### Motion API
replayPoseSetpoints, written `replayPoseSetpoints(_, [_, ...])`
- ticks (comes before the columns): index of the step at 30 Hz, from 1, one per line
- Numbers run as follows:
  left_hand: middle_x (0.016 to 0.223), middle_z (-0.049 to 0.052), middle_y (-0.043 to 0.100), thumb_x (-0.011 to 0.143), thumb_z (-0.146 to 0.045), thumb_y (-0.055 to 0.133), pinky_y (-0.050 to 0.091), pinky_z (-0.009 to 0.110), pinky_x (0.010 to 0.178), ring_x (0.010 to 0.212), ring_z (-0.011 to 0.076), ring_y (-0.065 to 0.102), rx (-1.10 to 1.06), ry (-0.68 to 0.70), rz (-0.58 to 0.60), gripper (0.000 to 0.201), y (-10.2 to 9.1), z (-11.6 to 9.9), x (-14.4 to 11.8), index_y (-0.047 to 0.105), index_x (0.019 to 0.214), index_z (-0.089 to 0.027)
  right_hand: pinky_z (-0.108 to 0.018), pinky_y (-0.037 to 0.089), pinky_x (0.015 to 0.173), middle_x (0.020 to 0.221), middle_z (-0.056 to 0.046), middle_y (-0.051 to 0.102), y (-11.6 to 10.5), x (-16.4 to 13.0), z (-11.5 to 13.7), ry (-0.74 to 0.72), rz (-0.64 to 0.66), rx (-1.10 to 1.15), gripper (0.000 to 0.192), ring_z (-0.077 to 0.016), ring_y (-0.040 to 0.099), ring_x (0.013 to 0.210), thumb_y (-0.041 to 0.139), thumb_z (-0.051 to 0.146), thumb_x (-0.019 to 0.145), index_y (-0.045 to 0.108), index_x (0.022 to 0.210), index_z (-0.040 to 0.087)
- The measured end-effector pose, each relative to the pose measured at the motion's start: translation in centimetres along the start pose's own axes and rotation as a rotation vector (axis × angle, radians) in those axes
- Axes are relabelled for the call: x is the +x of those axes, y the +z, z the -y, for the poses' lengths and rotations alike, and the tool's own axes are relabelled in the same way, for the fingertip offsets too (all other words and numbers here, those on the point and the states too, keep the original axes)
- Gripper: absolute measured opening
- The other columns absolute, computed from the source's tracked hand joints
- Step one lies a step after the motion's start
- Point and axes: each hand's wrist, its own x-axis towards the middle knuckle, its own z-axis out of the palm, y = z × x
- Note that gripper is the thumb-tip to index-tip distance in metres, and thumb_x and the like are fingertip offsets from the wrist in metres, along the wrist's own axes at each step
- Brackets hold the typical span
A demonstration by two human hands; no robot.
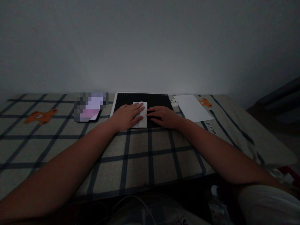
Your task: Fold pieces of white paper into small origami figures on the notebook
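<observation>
Head, left hand (pixel 126 117) spread on paper (pixel 143 121), right hand (pixel 165 117) perhaps touching

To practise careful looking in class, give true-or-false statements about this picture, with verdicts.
1. The left hand lies on the small white paper. True.
2. The black sheet lies beneath the small white paper. True.
3. A device lies right of the black sheet. False: the pixelated device is left of it.
4. The cloth is plain. False: the checked cloth has dark stripes.
5. The larger white sheet lies right of the right hand. True.
</observation>
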Motion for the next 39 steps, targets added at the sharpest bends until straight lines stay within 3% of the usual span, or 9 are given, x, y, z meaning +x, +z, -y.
replayPoseSetpoints(11, [0.171,0.009,0.033,0.11,-0.05,0.029,0.037,0.045,0.119,0.156,0.0263,0.036,0.011,-0.024,0.029,0.061,-0.13,-0.23,0.03,0.038,0.163,-0.023,-0.05,0.047,0.116,0.141,-0.011,0.069,-0.01,-0.07,-0.24,-0.003,0.0,0.015,0.033,-0.0238,0.063,0.133,0.061,0.021,0.098,0.075,0.128,0.023])
replayPoseSetpoints(31, [0.171,0.009,0.033,0.11,-0.051,0.028,0.038,0.05,0.118,0.155,0.0288,0.037,0.035,-0.012,0.025,0.062,0.01,-0.14,0.06,0.038,0.163,-0.022,-0.05,0.046,0.116,0.143,-0.01,0.068,-0.17,-0.05,-0.08,0.017,0.014,0.054,0.033,-0.0238,0.062,0.134,0.061,0.02,0.098,0.075,0.128,0.024])
replayPoseSetpoints(39, [0.172,0.005,0.031,0.11,-0.053,0.024,0.035,0.046,0.12,0.158,0.0255,0.032,0.04,-0.038,0.066,0.063,-0.1,-0.21,0.12,0.035,0.164,-0.024,-0.05,0.045,0.117,0.144,-0.014,0.066,-0.31,0.01,0.04,0.023,0.041,0.039,0.035,-0.0249,0.06,0.136,0.059,0.022,0.1,0.073,0.132,0.019])
